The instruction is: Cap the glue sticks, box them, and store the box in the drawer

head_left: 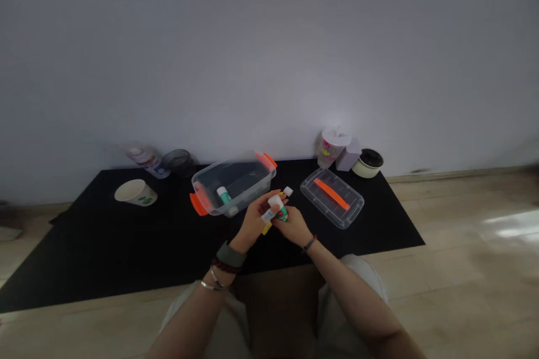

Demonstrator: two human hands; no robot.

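Note:
Just in front of a clear plastic box (252,197), my two hands meet over a small green tube with a white cap (282,213), which looks like a glue stick. My left hand (252,221) is closed around the cap end. At the lower green end, my right hand (297,228) grips the tube with its fingers curled. Something yellow (266,228) shows below my hands, partly hidden. A white cap-like piece (288,191) sits just beyond my fingertips; whether it joins the yellow thing I cannot tell. Another green tube with a white cap (224,195) lies inside the box.
The box's clear lid with an orange handle (332,194) lies to the right. Along the back stand a lidded cup (331,148), a pale carton (348,155), a cream pot (367,166), a dark glass (179,162) and a spray can (147,161). A paper cup (135,193) is at left.

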